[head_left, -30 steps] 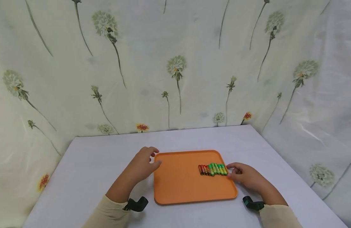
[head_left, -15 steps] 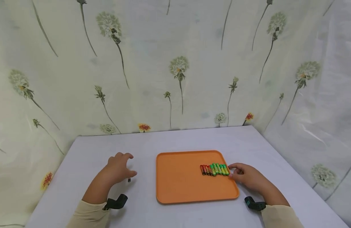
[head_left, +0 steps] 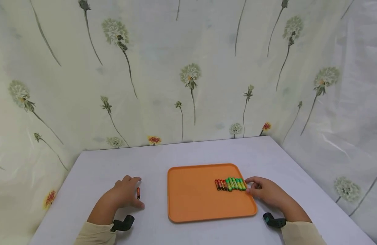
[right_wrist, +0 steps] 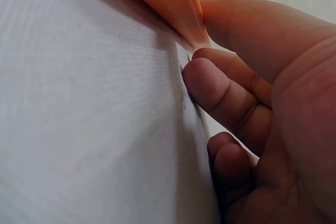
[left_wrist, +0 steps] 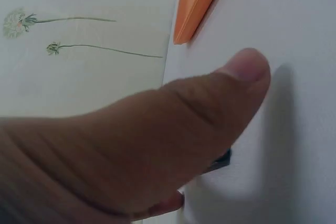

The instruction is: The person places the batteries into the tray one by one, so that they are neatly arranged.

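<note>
A small red and black battery lies on the white table to the left of the tray. My left hand is spread around it, thumb on the near side and fingers beyond; the fingers look apart from it. In the left wrist view the thumb covers most of the battery, leaving only a dark end in sight. My right hand holds the right rim of the orange tray, its thumb against the edge and the other fingers curled beside it.
On the tray's right side, several red batteries and several green batteries lie side by side in a row. A flower-patterned curtain hangs behind the table and along its sides.
My left hand has moved left from the tray's left edge to the loose battery and lowered around it. The right hand stays at the tray, and the row of batteries is unchanged.
</note>
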Demonstrator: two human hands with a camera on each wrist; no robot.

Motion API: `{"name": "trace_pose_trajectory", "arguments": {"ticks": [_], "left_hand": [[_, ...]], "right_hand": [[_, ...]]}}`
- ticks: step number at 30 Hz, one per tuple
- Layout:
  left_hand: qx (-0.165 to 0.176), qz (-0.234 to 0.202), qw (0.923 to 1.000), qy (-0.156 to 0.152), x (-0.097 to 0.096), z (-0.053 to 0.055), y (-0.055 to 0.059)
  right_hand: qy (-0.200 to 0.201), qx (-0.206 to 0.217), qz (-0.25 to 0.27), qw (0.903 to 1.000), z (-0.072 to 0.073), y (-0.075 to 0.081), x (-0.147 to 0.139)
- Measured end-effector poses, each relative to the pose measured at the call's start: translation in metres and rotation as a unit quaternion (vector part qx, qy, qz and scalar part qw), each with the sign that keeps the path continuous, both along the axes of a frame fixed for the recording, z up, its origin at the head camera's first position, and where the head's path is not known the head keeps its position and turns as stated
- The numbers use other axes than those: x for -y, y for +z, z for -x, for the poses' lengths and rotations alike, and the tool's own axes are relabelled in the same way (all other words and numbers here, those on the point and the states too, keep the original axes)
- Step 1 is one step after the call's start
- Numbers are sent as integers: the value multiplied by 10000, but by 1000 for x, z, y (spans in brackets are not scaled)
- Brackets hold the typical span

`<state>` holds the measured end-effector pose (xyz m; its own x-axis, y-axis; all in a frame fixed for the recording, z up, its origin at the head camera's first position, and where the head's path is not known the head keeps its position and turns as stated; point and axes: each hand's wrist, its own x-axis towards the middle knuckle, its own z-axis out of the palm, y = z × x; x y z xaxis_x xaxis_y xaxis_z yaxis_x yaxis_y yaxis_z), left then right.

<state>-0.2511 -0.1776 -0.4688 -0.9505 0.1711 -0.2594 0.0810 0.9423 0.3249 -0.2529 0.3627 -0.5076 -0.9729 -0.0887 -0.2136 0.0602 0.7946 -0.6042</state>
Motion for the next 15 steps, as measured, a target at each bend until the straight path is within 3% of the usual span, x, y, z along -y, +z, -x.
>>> {"name": "trace_pose_trajectory", "arguments": {"ticks": [15], "left_hand": [[-62,-590,9981,-178,4,9,-9]], "right_hand": [[18,74,-34,10000,1,3,2]]}}
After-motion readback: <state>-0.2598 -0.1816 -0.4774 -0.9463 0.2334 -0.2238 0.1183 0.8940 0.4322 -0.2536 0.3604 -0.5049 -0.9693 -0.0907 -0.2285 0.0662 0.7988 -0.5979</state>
